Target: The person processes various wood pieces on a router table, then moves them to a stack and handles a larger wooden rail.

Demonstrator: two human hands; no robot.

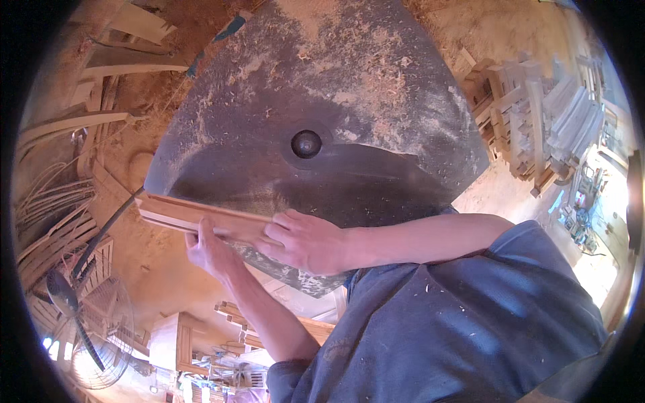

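A pale wooden strip (pixel 171 210) with grooves along its side lies across the near left edge of a dark metal machine table (pixel 235 154). My left hand (pixel 211 252) grips it from the near side, thumb up against its face. Further right, my right hand (pixel 306 242) has its fingers curled over the strip's right end, which they partly hide. Beyond both hands, a round spindle (pixel 306 144) sits in a hole in the table, apart from the wood.
Sawdust (pixel 386 87) covers the table's far part. Stacked wooden pieces (pixel 537 121) stand at the right. A caged fan (pixel 101 329) is at the lower left, near a wooden frame (pixel 185 342). Curved boards (pixel 80 124) lie at the far left.
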